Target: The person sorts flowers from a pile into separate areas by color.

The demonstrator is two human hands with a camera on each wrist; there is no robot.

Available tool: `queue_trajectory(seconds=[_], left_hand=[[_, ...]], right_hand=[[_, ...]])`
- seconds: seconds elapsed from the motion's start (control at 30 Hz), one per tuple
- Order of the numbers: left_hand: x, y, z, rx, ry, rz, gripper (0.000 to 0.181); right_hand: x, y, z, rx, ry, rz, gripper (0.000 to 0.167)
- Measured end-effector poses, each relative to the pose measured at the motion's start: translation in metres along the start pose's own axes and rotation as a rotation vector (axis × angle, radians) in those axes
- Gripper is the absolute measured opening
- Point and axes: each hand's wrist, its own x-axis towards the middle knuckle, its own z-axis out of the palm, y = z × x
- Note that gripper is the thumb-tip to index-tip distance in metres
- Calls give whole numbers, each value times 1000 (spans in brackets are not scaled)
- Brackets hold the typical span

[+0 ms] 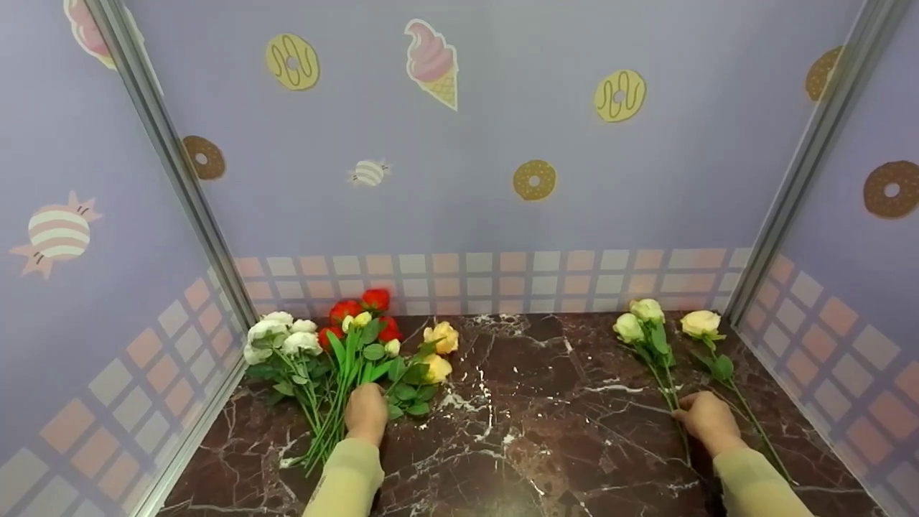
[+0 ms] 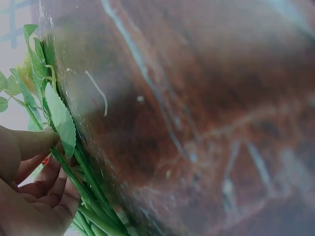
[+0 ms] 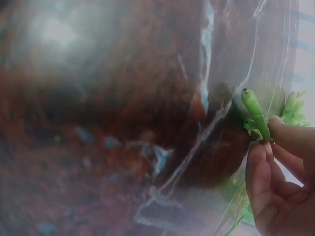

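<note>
Flower stems lie bunched at the left of the dark marbled worktop, their lower ends towards us. Nearest, below the hands, we see the pale sleeves. The left hand is over the right edge of the bunch; its grip is narrow, thumb and fingers pinching a leafy stem. At the right, the right hand has thumb and fingertips closed on a green stem, which we take to belong to the pair of pale roses beyond.

We judge the step in hand to be taking hold of stems on both sides; the next move would call for keeping each pinch steady and drawing gently, so that leaves do not snag.

The lone pale rose has its stem just beside the right hand, and it could get caught. Farther off on the left, white flowers, red flowers and yellow roses crowd together, stems and leaves overlapping. Behind everything we see the lilac wall, with its checkered band.
</note>
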Motion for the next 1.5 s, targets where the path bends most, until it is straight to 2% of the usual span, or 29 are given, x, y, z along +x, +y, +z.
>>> queue_trajectory(seconds=[0.2,0.43,0.57,0.83,1.03,1.2,1.37,1.5], left_hand=[[-2,4,-3,-14,34,18,21],[0,11,-8,-82,26,-29,22],[1,16,-11,-105,30,-35,22],[-1,31,-14,-182,61,-1,22],[-1,49,-16,-233,88,33,23],[-3,69,-16,-370,93,67,23],[-6,87,-11,-608,-3,25,28],[-9,96,-3,-784,-78,-26,30]], right_hand=[[0,-1,-1,-16,24,-11,43],[0,-1,0,-6,21,3,49],[0,0,1,-1,40,2,49],[0,-4,1,-4,75,-9,48],[-2,-12,0,1,138,-40,45],[-2,-24,3,16,167,-57,48],[-5,-43,11,49,189,-97,44],[-9,-63,23,74,205,-155,36]])
